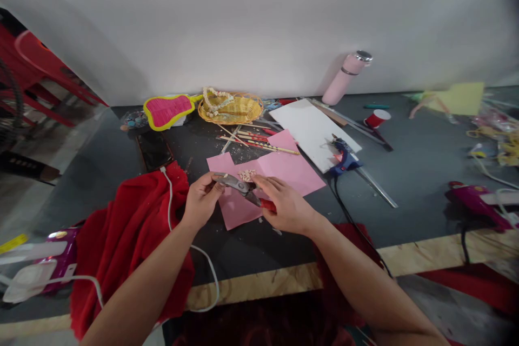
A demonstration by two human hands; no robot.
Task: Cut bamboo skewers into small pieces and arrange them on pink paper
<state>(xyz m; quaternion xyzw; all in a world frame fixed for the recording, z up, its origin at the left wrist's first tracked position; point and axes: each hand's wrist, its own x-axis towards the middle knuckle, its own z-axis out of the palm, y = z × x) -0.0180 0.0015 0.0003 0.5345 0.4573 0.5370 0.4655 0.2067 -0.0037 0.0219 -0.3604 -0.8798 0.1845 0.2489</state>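
Note:
My right hand (286, 203) is closed round the red handles of a pair of pliers (242, 186), whose metal jaws point left. Close to the jaw tips, the fingers of my left hand (204, 199) are pinched together; what they hold is too small to name. Beneath both hands lies pink paper (237, 211), and a small heap of pale bits (247, 175) rests on it just behind the pliers. Chopstick-like sticks (259, 142) lie behind the paper.
A wicker basket (243, 111), pink bottle (343, 78), white board (312, 132) and red spool (377, 118) stand or lie toward the wall. Right of the paper is a blue glue gun (344, 159). Red cloth (133, 227), a phone (154, 151) and a white cable are left.

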